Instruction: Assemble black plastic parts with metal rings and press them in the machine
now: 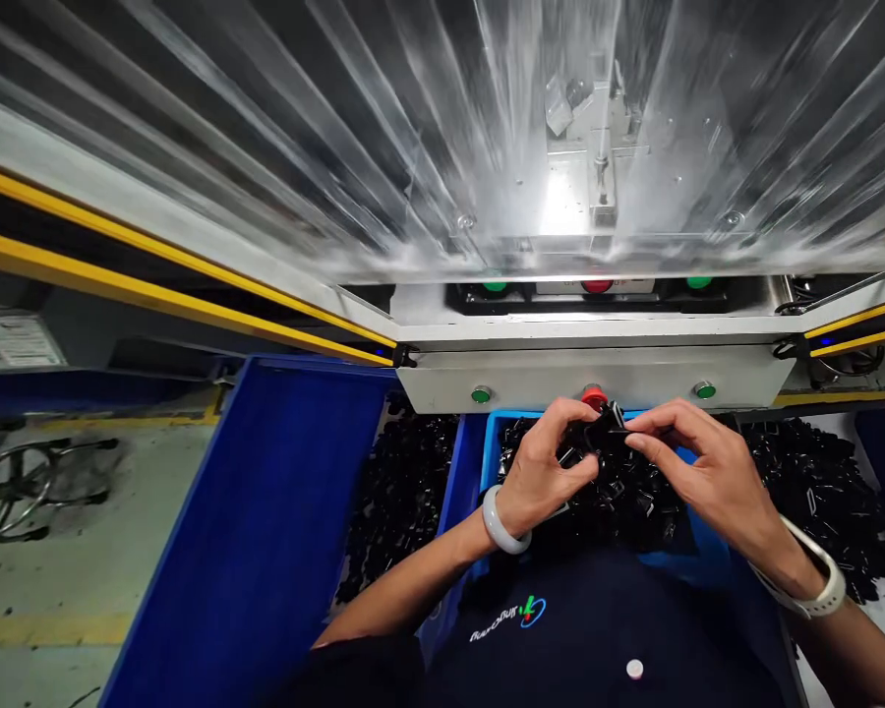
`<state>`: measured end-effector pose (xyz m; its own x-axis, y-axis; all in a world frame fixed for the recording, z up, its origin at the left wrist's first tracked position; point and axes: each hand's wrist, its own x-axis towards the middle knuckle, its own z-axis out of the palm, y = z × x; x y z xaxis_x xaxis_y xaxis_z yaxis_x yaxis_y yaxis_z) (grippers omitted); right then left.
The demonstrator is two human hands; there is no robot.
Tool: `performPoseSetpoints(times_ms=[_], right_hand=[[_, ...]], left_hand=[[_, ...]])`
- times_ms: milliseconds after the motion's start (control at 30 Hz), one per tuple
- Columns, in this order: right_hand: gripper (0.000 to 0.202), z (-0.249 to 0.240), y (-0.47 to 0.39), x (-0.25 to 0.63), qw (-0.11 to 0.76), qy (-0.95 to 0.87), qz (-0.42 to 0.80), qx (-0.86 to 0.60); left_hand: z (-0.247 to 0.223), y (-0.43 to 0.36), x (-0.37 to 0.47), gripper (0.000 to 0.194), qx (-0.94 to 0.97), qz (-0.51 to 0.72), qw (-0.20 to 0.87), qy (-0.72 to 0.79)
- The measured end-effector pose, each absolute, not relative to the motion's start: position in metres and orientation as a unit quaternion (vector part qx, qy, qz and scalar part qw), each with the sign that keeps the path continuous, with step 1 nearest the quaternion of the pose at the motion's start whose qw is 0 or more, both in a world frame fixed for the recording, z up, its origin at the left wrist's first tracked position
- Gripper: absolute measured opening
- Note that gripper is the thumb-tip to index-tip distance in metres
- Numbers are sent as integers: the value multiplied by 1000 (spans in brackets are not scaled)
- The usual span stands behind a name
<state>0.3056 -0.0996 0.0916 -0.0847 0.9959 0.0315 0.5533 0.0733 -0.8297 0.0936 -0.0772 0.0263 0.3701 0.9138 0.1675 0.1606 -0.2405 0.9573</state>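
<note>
My left hand, with a pale bangle at its wrist, pinches a small black part that has a shiny metal piece on it. From the other side, my right hand, wearing a white band, holds a thin dark end between thumb and forefinger, touching or joined to the same part. Both hands are above a light blue bin filled with small black pieces, some with metal loops. Fine details of the held part are too small to tell.
A machine panel with green buttons and a red button lies beyond my hands, below a clear plastic curtain. Black parts fill a bin at the left; more are piled at the right. A large blue bin stands left.
</note>
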Motion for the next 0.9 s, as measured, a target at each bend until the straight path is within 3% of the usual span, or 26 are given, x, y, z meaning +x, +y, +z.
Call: performPoseSetpoints(times_ms=[133,267,467,533,600,667,767,833,900], right_hand=[[15,83,-83,298,292,-658,373,-586],[20,79,-70,295,309,-628,374,-608],[26,100,-7,294,318,-649,379,-578],[25,118,42,290,338,-684,317,-564],[28,139,102,279,385,-692,178,-584],[50,156,165,266,380,-661,54,-645],[81,171,238,255,274,-631,47,-724],[77,175,256,259,262,-653,69,-707],[64,176,243,273,302,-685,70,-659]], left_hand=[[34,-68,93,43,734,387,415,373],[43,-56,94,45,714,365,461,381],[62,-2,94,15,636,427,470,439],[74,32,91,14,628,461,446,441],[86,73,89,13,612,503,415,448],[96,117,90,11,587,545,393,452],[102,183,95,11,545,579,401,455],[103,220,99,15,529,584,408,460],[104,251,102,20,535,578,398,471]])
